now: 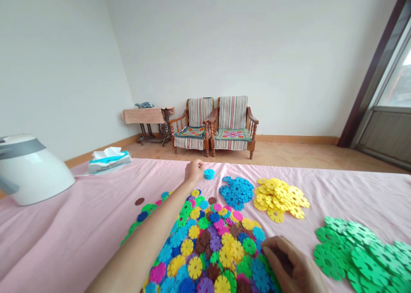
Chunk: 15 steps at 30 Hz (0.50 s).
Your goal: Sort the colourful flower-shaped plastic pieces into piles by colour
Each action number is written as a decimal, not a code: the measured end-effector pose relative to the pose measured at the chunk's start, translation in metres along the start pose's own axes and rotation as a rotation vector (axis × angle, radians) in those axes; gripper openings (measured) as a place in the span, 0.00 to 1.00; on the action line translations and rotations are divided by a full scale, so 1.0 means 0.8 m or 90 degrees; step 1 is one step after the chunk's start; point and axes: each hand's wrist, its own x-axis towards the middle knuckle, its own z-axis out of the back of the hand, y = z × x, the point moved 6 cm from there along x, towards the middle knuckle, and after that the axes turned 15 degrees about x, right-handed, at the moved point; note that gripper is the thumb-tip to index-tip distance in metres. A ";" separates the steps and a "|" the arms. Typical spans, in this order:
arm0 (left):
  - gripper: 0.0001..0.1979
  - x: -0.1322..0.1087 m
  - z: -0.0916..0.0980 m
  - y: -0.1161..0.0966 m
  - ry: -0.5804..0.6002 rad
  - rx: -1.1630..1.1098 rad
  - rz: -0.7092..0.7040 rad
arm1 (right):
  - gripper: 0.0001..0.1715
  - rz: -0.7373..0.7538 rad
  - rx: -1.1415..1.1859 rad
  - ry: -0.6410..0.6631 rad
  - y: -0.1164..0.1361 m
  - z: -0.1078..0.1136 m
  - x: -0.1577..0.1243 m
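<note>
My left hand (pixel 194 171) reaches far across the pink cloth, fingers closed beside a small stack of cyan snowflake discs (pixel 209 174); whether it grips them I cannot tell. My right hand (pixel 290 265) rests with curled fingers at the right edge of the mixed-colour pile of discs (pixel 208 246), touching it; anything inside the fingers is hidden. A sorted blue pile (pixel 236 192), a yellow pile (pixel 280 196) and a green pile (pixel 356 254) lie to the right.
A white appliance (pixel 30 168) and a tissue pack (pixel 109 161) stand at the far left of the pink-covered table (pixel 80 224). Two wooden armchairs (pixel 213 126) and a small table (pixel 147 117) stand by the far wall.
</note>
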 end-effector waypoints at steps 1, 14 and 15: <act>0.07 -0.007 0.005 -0.003 0.008 -0.008 -0.032 | 0.19 -0.003 -0.002 0.002 0.001 0.000 0.000; 0.11 -0.186 0.070 0.000 0.160 0.007 -0.468 | 0.18 0.002 -0.031 -0.001 0.014 0.001 -0.003; 0.10 -0.191 0.075 0.003 0.165 0.009 -0.467 | 0.18 0.006 -0.033 -0.006 0.013 0.001 -0.003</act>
